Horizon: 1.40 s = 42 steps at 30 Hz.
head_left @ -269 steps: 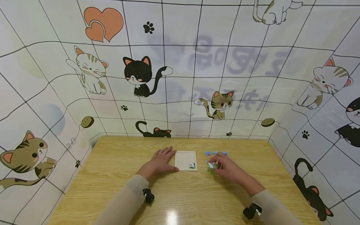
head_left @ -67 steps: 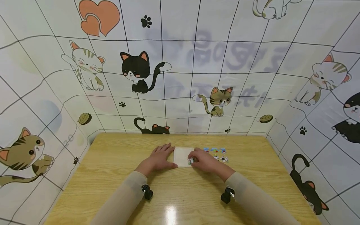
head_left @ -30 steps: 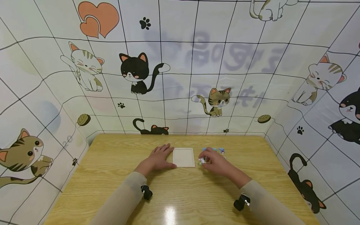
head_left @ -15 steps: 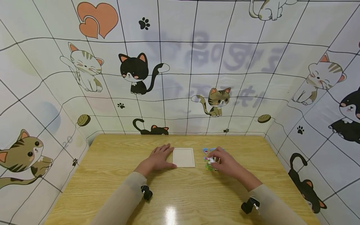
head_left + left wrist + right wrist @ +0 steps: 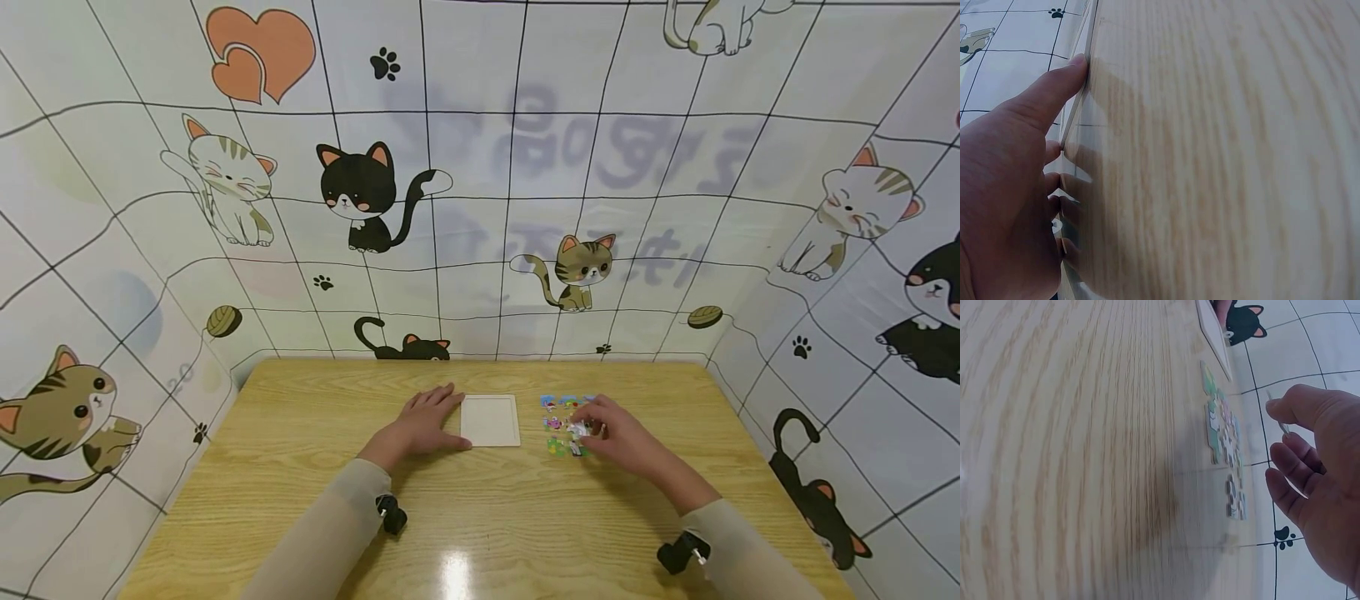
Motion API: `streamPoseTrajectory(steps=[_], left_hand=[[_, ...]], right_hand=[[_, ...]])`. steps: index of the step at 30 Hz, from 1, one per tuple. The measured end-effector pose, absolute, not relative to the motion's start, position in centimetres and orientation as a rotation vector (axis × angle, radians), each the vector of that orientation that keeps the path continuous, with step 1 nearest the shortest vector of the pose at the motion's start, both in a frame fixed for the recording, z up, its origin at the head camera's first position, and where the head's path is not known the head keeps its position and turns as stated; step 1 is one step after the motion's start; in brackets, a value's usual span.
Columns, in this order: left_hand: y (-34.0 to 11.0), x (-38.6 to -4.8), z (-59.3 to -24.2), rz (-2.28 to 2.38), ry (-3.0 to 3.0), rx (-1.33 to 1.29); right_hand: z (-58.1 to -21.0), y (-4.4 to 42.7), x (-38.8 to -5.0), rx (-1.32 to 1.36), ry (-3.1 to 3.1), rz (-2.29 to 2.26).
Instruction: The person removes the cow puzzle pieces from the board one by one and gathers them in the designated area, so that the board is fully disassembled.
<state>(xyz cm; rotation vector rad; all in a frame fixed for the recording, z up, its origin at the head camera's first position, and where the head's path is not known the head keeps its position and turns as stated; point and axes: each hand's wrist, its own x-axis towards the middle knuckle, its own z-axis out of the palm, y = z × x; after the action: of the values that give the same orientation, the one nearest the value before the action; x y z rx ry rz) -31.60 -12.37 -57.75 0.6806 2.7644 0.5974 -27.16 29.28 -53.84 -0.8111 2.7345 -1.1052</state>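
My left hand lies flat on the table, thumb and fingers spread, its tips touching the left edge of a pale square puzzle tray. Nothing lies in that tray. To its right, my right hand pinches a small puzzle piece between thumb and index finger, held above the table. Under and beside it lie several colourful puzzle pieces in loose rows; some are hidden by the hand. In the left wrist view, the left thumb touches the tray's edge.
The light wooden table reaches back to a white wall covering printed with cats and grid lines. That covering also stands at the left and right sides.
A piece lay in the tray's lower right corner earlier. My right hand took it out and carried it right, over the other pieces. My left hand stayed at the tray.
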Motion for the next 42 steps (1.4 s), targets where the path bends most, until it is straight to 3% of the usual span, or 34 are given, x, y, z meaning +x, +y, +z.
streamPoseTrajectory(steps=[8,42], left_hand=[[-12.6,-32.1,-58.9,0.641,2.783,0.726],[-12.3,-31.3,-57.2,0.554,2.764,0.685]], right_hand=[[-53.6,30.5,-26.7,-0.830,2.710,-1.090],[-55.2,32.4,-25.7,-0.597,2.790,-0.968]])
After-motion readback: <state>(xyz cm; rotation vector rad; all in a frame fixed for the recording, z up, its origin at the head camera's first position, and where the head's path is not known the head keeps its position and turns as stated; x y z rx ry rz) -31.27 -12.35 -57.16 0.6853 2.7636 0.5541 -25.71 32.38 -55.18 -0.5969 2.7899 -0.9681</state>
